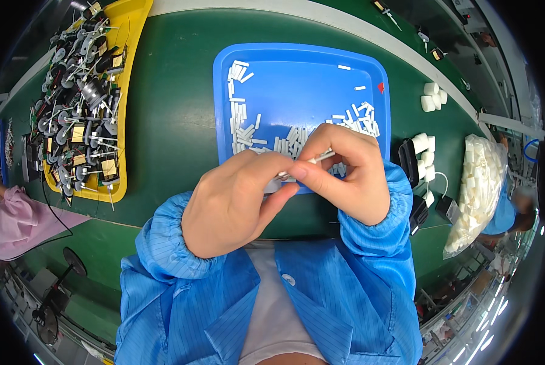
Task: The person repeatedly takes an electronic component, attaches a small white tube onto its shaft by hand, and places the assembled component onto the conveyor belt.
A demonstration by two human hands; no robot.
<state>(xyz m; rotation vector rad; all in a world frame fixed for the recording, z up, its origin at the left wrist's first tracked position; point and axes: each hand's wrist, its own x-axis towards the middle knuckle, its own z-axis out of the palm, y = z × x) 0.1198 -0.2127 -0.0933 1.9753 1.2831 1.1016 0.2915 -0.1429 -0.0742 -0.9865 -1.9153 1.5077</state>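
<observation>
A thin white rod (321, 157), a pin or short tube, sits pinched between both hands just above the near edge of the blue tray (370, 73), slanting up to the right. It looks light and stiff, probably smooth and apt to slip or roll; a fingertip pinch close to each end seems the surest hold, and too much bending force might snap it. The left hand (233, 204) closes thumb and fingers on the lower left end, where a small pale part shows, too hidden to identify. The right hand (348, 173) clamps the upper right end between thumb and forefinger, other fingers curled. The two hands touch at the fingertips. Both wrists wear blue elastic-cuffed sleeves (169, 243). In the tray lie many small white tubes (243, 125), loose in rows and heaps along the left side and near edge. The tray rests on a green work surface (175, 121). To the far left a yellow tray (135, 18) holds black and silver wound parts with wires. To the right stand white cylinders (433, 97), and a clear bag of white pieces (476, 188) sits further right.
</observation>
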